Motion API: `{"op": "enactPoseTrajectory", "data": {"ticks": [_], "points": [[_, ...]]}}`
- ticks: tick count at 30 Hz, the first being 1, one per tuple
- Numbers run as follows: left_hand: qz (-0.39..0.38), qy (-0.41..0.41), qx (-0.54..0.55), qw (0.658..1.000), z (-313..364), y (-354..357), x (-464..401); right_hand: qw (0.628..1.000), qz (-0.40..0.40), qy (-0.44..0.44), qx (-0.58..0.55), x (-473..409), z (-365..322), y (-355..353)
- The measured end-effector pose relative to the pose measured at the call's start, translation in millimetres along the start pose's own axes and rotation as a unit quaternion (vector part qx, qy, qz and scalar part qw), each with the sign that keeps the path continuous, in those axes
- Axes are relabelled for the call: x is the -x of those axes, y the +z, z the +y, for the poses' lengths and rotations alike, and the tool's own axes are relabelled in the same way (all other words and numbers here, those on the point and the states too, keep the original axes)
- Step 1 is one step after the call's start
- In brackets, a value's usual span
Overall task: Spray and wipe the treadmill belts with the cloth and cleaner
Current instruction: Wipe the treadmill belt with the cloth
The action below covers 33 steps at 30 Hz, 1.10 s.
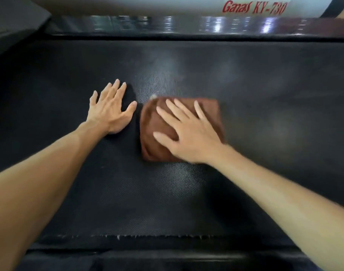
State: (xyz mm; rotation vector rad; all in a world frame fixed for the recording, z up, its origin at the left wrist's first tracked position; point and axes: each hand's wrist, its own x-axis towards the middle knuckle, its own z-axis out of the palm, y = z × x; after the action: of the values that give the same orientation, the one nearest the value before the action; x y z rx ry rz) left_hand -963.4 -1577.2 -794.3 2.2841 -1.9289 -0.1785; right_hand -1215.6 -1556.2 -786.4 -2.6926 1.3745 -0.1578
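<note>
A person's right hand (188, 132) pressed flat, fingers straight and spread, on a folded brown cloth (161, 124) that lay near the middle of a black treadmill belt (265, 118). The palm and fingers covered much of the cloth's right side, leaving its left edge and upper corners in sight. A small pale fleck showed at the cloth's upper left corner. Just beside the cloth, to its left and not touching it, the left hand (110, 110) rested palm down on the bare belt, its fingers straight and slightly fanned and its thumb pointing toward the cloth; it held nothing. Both forearms reached in from the lower corners of the picture. The belt's woven texture showed clearly around and below the cloth, and faint pale patches marked its surface above and to the right of the hands. A frayed edge (147, 236) ran along the belt's near side. Beyond the belt's far edge lay a glossy dark strip (167, 24) with blurred reflections, and above it a white housing (167, 4) carried the red lettering "Ganas KY-730" (254, 7).
</note>
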Motion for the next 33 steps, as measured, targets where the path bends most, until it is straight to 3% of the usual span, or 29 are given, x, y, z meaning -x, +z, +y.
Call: {"op": "enactPoseTrajectory", "data": {"ticks": [1,3,6,8,11,15,18,22,25,29,31,33], "points": [[0.005,0.0,-0.002,1.0,-2,2,0,1.0,0.008,-0.011,-0.009,25,6,0],[0.017,0.003,-0.007,1.0,-4,7,-1,0.999,0.006,0.047,-0.004,36,41,-7],[0.024,0.005,-0.011,1.0,-5,9,-1,0.981,0.011,0.191,0.007,-34,94,-17],[0.03,0.007,-0.011,0.999,-5,10,-1,0.972,0.0,0.234,0.012,-93,98,-17],[0.03,0.013,-0.005,0.999,-6,10,-3,0.987,-0.018,0.156,0.015,-124,59,-13],[0.034,0.015,0.006,0.999,-9,10,-2,1.0,-0.005,0.005,0.01,-26,34,-6],[0.036,0.015,-0.003,0.999,-9,13,-3,0.995,0.0,0.1,0.004,-17,85,-15],[0.043,0.012,-0.001,0.999,-8,12,-4,0.964,-0.004,0.266,0.02,-124,120,-26],[0.045,0.012,0.013,0.999,-10,11,-5,0.975,0.003,0.222,0.019,-178,80,-19],[0.046,0.015,0.02,0.999,-11,10,-4,0.997,0.01,0.081,-0.002,-118,44,-7],[0.049,0.013,0.011,0.999,-10,13,-4,0.996,0.019,0.091,-0.002,-86,66,-4],[0.053,0.012,0.007,0.998,-10,14,-4,0.988,0.026,0.15,0.007,-112,98,-10]]}}
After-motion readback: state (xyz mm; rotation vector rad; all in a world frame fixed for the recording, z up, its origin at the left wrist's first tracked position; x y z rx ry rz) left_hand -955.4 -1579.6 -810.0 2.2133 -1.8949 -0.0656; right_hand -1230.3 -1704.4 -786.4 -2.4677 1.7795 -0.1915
